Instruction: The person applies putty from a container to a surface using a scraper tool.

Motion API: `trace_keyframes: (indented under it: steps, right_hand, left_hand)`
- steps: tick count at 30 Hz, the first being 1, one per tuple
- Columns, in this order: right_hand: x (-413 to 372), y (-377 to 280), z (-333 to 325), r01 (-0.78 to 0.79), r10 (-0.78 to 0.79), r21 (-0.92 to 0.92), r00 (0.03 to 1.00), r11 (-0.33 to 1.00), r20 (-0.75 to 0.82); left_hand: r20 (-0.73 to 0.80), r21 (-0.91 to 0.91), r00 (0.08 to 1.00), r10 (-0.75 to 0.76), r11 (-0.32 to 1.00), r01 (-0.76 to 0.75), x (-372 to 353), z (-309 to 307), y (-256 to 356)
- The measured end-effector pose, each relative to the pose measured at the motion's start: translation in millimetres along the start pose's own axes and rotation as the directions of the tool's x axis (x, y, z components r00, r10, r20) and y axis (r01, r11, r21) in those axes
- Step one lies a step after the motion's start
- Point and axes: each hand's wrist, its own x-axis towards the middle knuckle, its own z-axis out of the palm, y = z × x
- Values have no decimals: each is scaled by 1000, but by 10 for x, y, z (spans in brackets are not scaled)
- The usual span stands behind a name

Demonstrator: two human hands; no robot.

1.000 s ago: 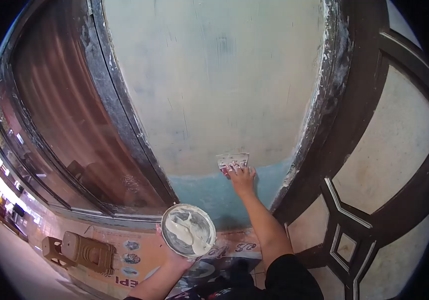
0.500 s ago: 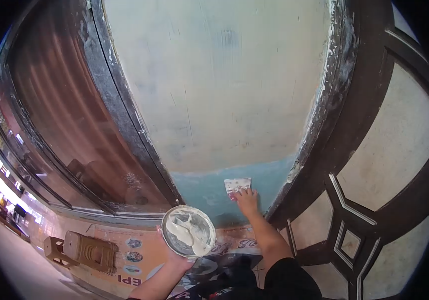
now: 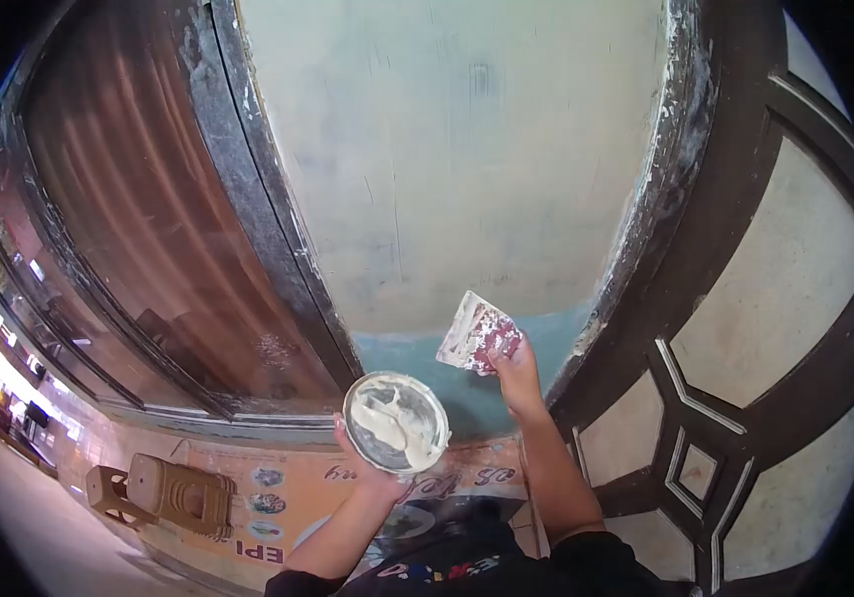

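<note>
In my right hand (image 3: 517,373) I grip a putty knife (image 3: 482,333), its wide blade tilted up to the left and its reddish face smeared with white filler. Behind it rises a wall panel (image 3: 467,189), coated pale over most of its height, with a bare blue-green band (image 3: 402,356) at the bottom. My left hand (image 3: 372,473) supports a round tub (image 3: 445,438) from below and the left side. Creamy white filler (image 3: 392,418) lies in the tub, heaped in a thick streak across its dark bottom.
Left of the panel stands a framed window (image 3: 138,219) with a brown curtain behind the glass. A dark door with pale panels (image 3: 765,269) is on the right. Stacked brown plastic stools (image 3: 178,496) and a printed orange banner (image 3: 298,488) are on the floor.
My right hand has lifted the putty knife away from the blue-green band and turned its blade toward the left. The tub in my left hand has risen slightly and shifted right.
</note>
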Motion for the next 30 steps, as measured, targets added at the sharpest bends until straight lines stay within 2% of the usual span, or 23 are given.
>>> trace_keyframes:
  steps: [1, 3, 7, 10, 13, 15, 16, 17, 20, 21, 23, 30]
  right_hand:
    - [-6, -67, 39, 127, -128, 16, 990, 992, 52]
    - [-33, -181, 69, 151, -147, -38, 985, 988, 88]
    - [-130, -438, 130, 262, -241, -133, 958, 956, 153]
    - [-154, -557, 139, 258, -238, -141, 961, 956, 144]
    - [-115, -693, 153, 333, -311, -195, 941, 923, 136]
    - [-76, -741, 97, 292, -258, -287, 954, 912, 150]
    - [-39, -777, 67, 367, -328, -354, 930, 860, 168]
    - [-24, -842, 66, 374, -333, -353, 927, 858, 172]
    - [-50, -1127, 121, 410, -306, -529, 911, 743, 276]
    - [-35, -1185, 130, 418, -312, -526, 907, 741, 282]
    - [12, -1279, 147, 497, -328, -569, 866, 655, 378]
    - [414, -1500, -102, 513, -384, -470, 856, 719, 346]
  left_hand:
    - [-37, 11, 999, 20, 1000, -19, 48, 71, -4]
    - [-64, 40, 997, 39, 999, -36, 68, 196, -14]
    - [25, 37, 998, 60, 997, -61, 161, 246, -54]
    - [-1, 22, 1000, 28, 999, -28, 151, 328, -63]
    - [66, 30, 997, 44, 999, -46, 239, 292, -99]
    - [75, 10, 996, 52, 999, -53, 327, 295, -154]
    - [60, 18, 996, 62, 998, -63, 362, 337, -193]
    - [44, 25, 997, 70, 997, -71, 377, 389, -216]
    - [72, 83, 994, 88, 992, -94, 437, 522, -323]
    - [94, 119, 990, 108, 986, -119, 470, 545, -367]
    - [61, 107, 993, 97, 989, -103, 478, 620, -421]
    - [89, 65, 988, 128, 989, -134, 727, 739, -536]
